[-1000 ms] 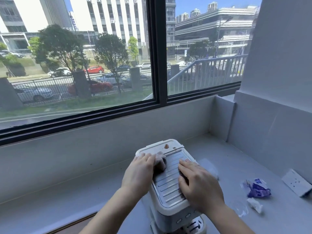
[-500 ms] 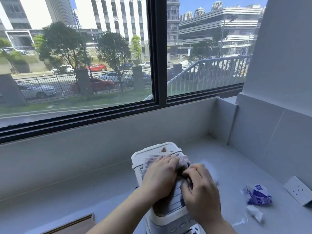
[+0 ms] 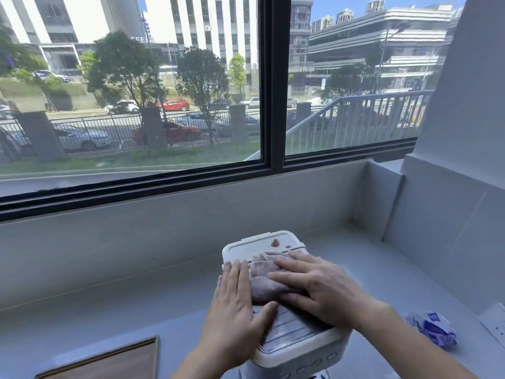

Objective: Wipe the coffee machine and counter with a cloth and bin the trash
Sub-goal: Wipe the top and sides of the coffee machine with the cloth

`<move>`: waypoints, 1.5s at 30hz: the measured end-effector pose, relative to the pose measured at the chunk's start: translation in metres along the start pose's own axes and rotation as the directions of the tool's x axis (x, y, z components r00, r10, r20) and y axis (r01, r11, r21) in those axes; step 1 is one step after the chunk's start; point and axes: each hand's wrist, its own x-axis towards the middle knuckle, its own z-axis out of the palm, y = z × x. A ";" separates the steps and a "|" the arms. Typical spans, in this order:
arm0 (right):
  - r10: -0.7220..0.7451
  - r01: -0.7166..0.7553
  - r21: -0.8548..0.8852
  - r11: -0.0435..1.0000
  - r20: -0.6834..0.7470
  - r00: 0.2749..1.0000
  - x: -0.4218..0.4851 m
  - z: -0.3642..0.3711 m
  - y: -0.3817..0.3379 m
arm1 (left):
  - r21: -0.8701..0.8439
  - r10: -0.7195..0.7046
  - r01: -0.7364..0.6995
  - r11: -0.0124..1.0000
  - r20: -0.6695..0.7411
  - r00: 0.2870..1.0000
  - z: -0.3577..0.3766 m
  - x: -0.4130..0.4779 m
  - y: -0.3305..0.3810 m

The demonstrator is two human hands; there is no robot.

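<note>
A white coffee machine stands on the grey counter below the window. A brownish spot marks its top near the back edge. A greyish-pink cloth lies spread on the ribbed top. My left hand lies flat on the machine's left side, fingers straight, its thumb at the cloth's near edge. My right hand presses flat on the cloth with spread fingers. A crumpled blue-and-white wrapper lies on the counter to the right.
A white wall socket sits at the far right edge. A brown wooden panel shows at the lower left. The counter ends at a low grey wall under the window and a pillar on the right.
The cloth has spread out over the machine's top. My right hand moved onto it; my left hand slid to the machine's left side. The view tilted and shifted right.
</note>
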 end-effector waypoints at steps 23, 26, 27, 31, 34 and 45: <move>0.362 -0.363 -0.036 0.931 -0.034 0.932 0.025 0.012 -0.002 | 0.235 -0.054 0.028 0.972 0.106 0.993 0.002 0.016 0.030; 0.341 -0.343 -0.037 0.939 -0.057 0.938 0.024 0.013 0.003 | 0.228 -0.056 0.035 0.973 0.089 0.994 0.003 0.018 0.031; 0.404 -0.404 0.008 0.915 -0.013 0.914 0.036 0.011 0.007 | 0.225 -0.054 0.031 0.974 0.093 0.994 0.003 0.019 0.030; 0.508 -0.511 0.005 0.860 0.088 0.857 0.078 0.010 0.009 | 0.227 -0.060 0.038 0.973 0.088 0.994 0.002 0.016 0.030; 0.312 -0.309 -0.049 0.950 0.058 0.948 0.061 0.021 -0.001 | 0.229 -0.058 0.037 0.973 0.085 0.995 0.005 0.015 0.030; 0.197 -0.203 0.027 0.979 0.154 0.968 0.078 0.020 0.015 | 0.210 -0.074 0.063 0.976 0.048 0.996 0.008 0.015 0.029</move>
